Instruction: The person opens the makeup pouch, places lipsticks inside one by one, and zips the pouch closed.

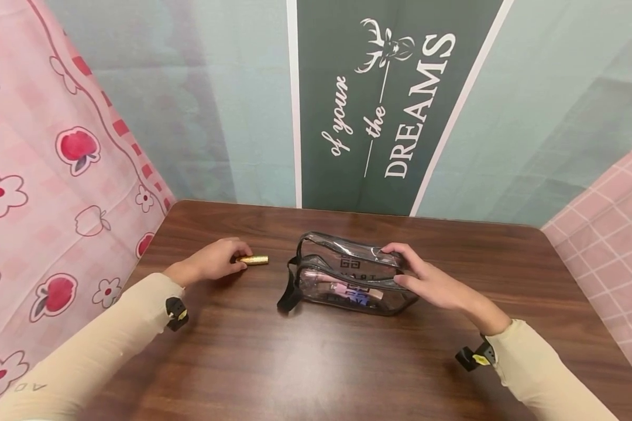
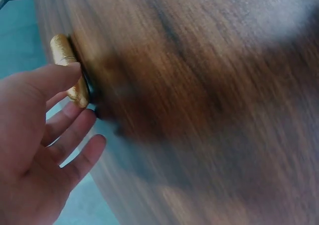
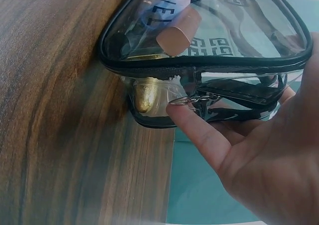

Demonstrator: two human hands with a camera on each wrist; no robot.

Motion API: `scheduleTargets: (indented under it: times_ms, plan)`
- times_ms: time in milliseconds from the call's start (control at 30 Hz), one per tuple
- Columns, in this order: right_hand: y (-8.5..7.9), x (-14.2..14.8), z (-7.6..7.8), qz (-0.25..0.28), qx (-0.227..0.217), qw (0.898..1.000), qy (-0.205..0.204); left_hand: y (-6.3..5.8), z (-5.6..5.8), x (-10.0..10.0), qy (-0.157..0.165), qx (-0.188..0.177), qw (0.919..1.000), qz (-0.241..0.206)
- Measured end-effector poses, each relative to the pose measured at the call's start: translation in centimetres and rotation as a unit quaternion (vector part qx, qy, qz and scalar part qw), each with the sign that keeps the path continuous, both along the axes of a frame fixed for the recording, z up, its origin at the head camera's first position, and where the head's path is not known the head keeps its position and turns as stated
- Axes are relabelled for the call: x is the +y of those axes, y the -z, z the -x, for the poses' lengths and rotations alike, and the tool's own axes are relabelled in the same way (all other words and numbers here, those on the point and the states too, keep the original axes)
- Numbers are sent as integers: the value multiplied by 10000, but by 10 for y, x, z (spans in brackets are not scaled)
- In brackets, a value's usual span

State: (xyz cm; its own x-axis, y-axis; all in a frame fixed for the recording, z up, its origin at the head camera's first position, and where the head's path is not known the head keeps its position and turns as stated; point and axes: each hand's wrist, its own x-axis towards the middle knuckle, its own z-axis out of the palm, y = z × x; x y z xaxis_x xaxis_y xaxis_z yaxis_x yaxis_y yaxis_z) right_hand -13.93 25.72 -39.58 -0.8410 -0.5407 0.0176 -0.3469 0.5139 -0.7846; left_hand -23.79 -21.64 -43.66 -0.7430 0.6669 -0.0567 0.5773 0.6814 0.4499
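Observation:
My left hand (image 1: 218,259) pinches a short gold tube (image 1: 255,259), shaped like a lipstick, low over the table. In the left wrist view the thumb lies across the gold tube (image 2: 64,53), with the other fingers loosely bent beneath. A clear toiletry bag (image 1: 347,307) with black trim stands to the right, its top open. My right hand (image 1: 434,283) grips the bag's right end, fingers at the back rim and thumb at the front rim. In the right wrist view a digit touches the metal zipper pull (image 3: 182,101). Through the plastic show a pinkish tube (image 3: 180,31) and another gold item (image 3: 146,96).
The dark wooden table (image 1: 305,368) runs back to a green and teal cloth wall (image 1: 232,117). Pink patterned cloth (image 1: 74,234) hangs on the left, pink checked cloth (image 1: 611,234) on the right. A black strap (image 1: 289,297) sticks out from the bag's left end.

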Motion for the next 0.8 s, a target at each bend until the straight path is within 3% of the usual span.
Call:
scheduleTargets:
  times_ms: [533,800]
  plan:
    - [-2,-1,-1,129,-83,9999,-37,4,0,4,-201,-15,9998,-35]
    - [-2,0,-1,67,-11,10000,-40,-1,0,2,-282,-18,9996,-50]
